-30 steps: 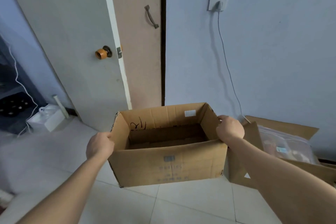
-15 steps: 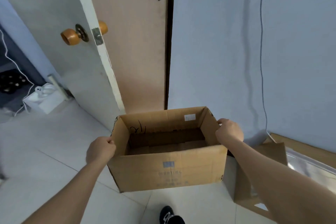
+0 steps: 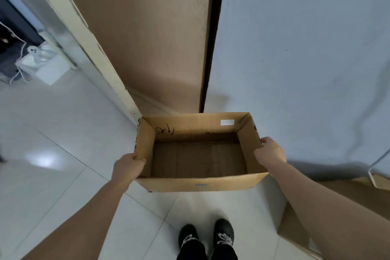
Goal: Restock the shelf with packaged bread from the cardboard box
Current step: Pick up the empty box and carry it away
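Both ends of the cardboard box [image 3: 200,184] were gripped. The left hand [image 3: 127,167] curled over one short wall's rim and the right hand [image 3: 269,152] over the other. The box sat between them, its long axis running hand to hand, neither hand nearer. No packaged bread showed inside. Setting it down would likely call for lowering both ends together.

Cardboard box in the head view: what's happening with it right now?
A person grips the open cardboard box by its two short walls, left hand on the left wall, right hand on the right. Inside, only the bare cardboard bottom shows, no bread. The box is in front of a brown door, just ahead of the person's black shoes. No shelf is in view.
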